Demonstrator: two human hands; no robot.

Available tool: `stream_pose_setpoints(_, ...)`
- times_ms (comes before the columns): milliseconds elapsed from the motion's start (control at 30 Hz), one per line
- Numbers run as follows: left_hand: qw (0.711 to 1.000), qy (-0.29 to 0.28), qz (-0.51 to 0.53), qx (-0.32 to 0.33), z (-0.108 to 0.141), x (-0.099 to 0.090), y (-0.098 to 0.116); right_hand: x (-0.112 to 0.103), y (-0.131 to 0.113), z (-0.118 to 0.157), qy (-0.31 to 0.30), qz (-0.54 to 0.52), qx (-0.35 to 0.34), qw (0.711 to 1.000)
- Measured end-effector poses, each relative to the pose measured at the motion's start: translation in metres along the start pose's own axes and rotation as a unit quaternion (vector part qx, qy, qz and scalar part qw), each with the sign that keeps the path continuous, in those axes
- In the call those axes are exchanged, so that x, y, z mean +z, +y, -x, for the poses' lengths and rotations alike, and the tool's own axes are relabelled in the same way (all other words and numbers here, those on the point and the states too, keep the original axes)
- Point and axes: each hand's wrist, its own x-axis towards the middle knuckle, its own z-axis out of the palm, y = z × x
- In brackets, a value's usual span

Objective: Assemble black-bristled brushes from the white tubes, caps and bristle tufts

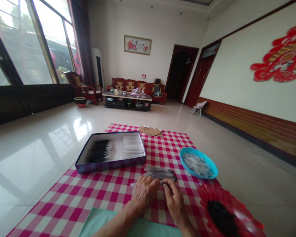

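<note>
My left hand (146,191) is closed around a thin translucent tube (132,185), whose pale end sticks out to the left. Fingertips of my right hand (173,197) pinch together at the tube's other end, close to my left fingers. Something small and dark shows there, mostly hidden. Just beyond both hands lies a small pile of greyish translucent tubes with dark ends (160,173). To the right, a blue bowl (213,169) holds many clear, whitish pieces. Nearer to me, a red petal-shaped bowl (249,215) contains a heap of small black pieces.
A shallow dark-blue box (111,167) at the left holds rows of black sticks and white tubes. Torn cardboard (151,131) lies at the far edge of the checked tablecloth (108,194). A pale green cloth (101,219) is under my forearms.
</note>
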Motion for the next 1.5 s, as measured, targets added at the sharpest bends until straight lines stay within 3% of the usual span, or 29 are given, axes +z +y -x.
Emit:
stream_pose_setpoints(267, 1.000, -0.003, -0.002, 0.000, 0.000, -0.001, 0.001, 0.001, -0.002, 0.002, -0.001, -0.028, 0.080, 0.996)
stream_pose_setpoints(600, 0.999, 0.010, 0.026, -0.026, -0.002, 0.002, -0.007, -0.008, -0.002, -0.005, 0.017, 0.068, 0.023, 0.997)
stream_pose_setpoints(900, 1.000, 0.001, 0.027, -0.004, 0.000, 0.002, -0.003, -0.006, -0.003, -0.003, 0.007, 0.042, 0.008, 0.999)
stream_pose_setpoints(1133, 0.999, -0.002, 0.038, -0.003, -0.002, 0.001, -0.002, -0.007, 0.004, -0.002, 0.048, -0.030, 0.060, 0.997)
stream_pose_setpoints(1267, 0.999, -0.001, 0.042, 0.007, -0.002, -0.002, -0.001, -0.006, 0.007, -0.001, 0.038, -0.026, 0.060, 0.997)
stream_pose_setpoints(1500, 0.999, -0.006, 0.034, 0.028, 0.000, 0.001, -0.002, -0.009, -0.016, -0.014, 0.052, 0.075, 0.002, 0.996)
